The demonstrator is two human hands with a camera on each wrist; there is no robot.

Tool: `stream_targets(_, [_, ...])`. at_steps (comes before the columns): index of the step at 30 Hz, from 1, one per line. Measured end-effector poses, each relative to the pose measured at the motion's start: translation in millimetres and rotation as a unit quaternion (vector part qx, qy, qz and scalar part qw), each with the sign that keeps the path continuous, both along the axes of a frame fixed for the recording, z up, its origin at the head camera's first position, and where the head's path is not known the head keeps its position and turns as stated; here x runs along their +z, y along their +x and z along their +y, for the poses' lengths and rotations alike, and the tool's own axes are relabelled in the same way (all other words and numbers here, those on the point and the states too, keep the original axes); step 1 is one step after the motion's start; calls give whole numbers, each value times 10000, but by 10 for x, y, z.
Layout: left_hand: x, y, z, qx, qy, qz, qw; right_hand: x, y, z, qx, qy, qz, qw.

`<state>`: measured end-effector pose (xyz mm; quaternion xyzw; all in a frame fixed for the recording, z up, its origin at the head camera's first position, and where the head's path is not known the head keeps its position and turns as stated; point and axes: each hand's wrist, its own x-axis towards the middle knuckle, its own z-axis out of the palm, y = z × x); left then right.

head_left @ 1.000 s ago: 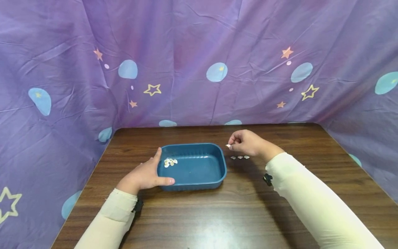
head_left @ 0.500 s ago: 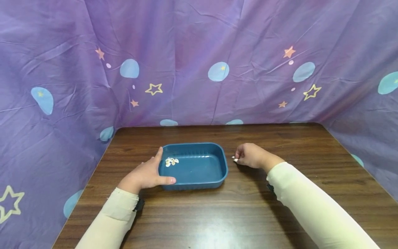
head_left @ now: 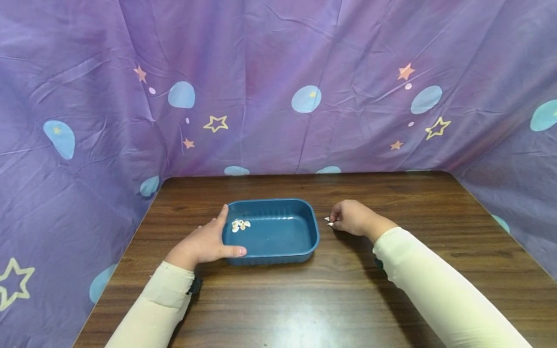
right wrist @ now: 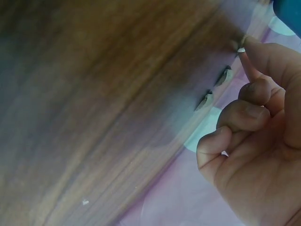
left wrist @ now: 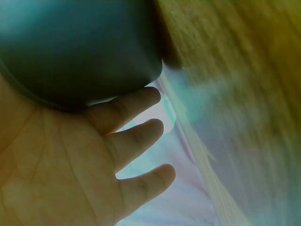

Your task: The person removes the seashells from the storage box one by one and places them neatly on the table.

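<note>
The left hand [head_left: 202, 244] lies against the left end of a blue rectangular tray [head_left: 300, 256], thumb over the near rim, index finger along the far left corner. In the left wrist view its other fingers [left wrist: 136, 141] are spread and straight beside the tray wall. Several small white shell-like pieces [head_left: 241, 225] lie inside at the left. To the right of the tray, the right hand [head_left: 354, 217] pinches a small white shell-like piece [right wrist: 241, 50] between thumb and index finger, low at the tabletop. Two more pieces [right wrist: 225, 75] lie beside those fingertips in the right wrist view.
The brown wood-grain table [head_left: 278, 299] ends in a straight back edge. Behind and at both sides hangs a purple cloth [head_left: 261, 58] with stars and blue spots. A tiny white speck [right wrist: 85, 202] shows on the tabletop in the right wrist view.
The right hand has come down toward the near side with the pinched piece, to the loose pieces, and now covers some of them. The left hand and the tray stay in place.
</note>
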<state>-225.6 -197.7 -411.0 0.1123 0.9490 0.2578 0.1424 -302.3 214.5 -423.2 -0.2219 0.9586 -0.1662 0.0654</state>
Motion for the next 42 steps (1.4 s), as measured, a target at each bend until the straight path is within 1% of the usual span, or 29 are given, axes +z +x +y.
stream_targets(7, [9,-1,4,-4,-7,-7,10000,19,-3,0,-15,45,-39,10000])
stream_targets(11, [7,-1,6,-12,-19,2,10000,64,-22,3,46,-81,79,9999])
stream_targets(13, [7,0,8,-16,-21,1,10000,119,-31,-10,29,-359,84,9993])
stream_targets(15, [9,2,10,-17,-17,6,10000,194,-37,-41,-29,-747,71,9972])
stream_targets(18, [16,8,10,-17,-10,9,10000,313,-47,-134,-108,-1307,91,9913])
stream_targets(21, [23,12,8,-8,5,3,10000,400,-49,-268,-56,-1665,224,9858])
stream_targets(24, [23,10,9,-9,-10,5,10000,435,-33,-420,0,-1998,234,9796])
stream_targets(28, [13,2,16,-29,-27,26,10000,448,16,-636,37,-2557,8,9667])
stream_targets(31, [11,1,20,-19,-6,14,10000,457,45,-803,126,-2818,-64,9594])
stream_targets(35, [11,5,17,46,-10,-44,10000,456,62,-1030,274,-2876,-94,9573])
stream_targets(42, [17,11,21,8,2,-68,10000,392,86,-1380,290,-2703,-366,9616])
